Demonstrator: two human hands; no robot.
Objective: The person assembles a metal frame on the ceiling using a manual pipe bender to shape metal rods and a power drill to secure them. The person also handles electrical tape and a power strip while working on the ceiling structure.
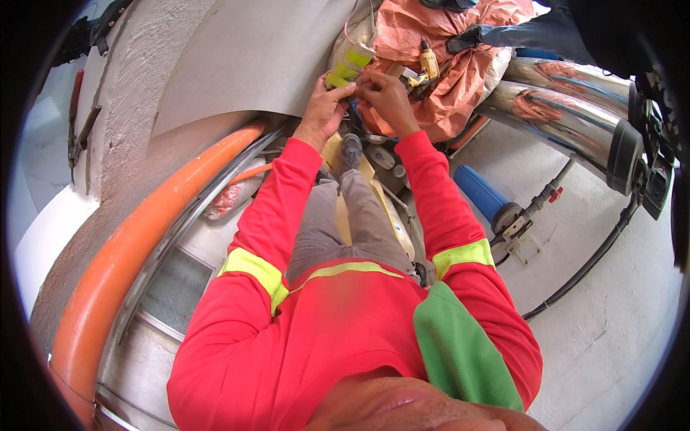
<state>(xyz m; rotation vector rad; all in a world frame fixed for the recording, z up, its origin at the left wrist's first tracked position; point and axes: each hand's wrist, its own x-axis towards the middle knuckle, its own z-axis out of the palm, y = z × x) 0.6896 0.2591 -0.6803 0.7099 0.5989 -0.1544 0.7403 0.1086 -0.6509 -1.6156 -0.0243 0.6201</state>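
My left hand (325, 108) grips a yellow-green packet or tube (346, 67) near the top middle. My right hand (384, 97) is right beside it, fingers pinched at the same spot on something small; the two hands touch. What the right fingers pinch is too small to tell. Both arms wear red sleeves with yellow-green bands. My legs in grey trousers (345, 223) stretch out below the hands.
An orange pipe (136, 251) curves along the left beside a grey concrete wall (144, 93). Orange sheeting (460, 50) with a small bottle (429, 61) lies behind the hands. Shiny steel cylinders (568, 108), a blue canister (480, 192) and a black hose (589, 262) are at right.
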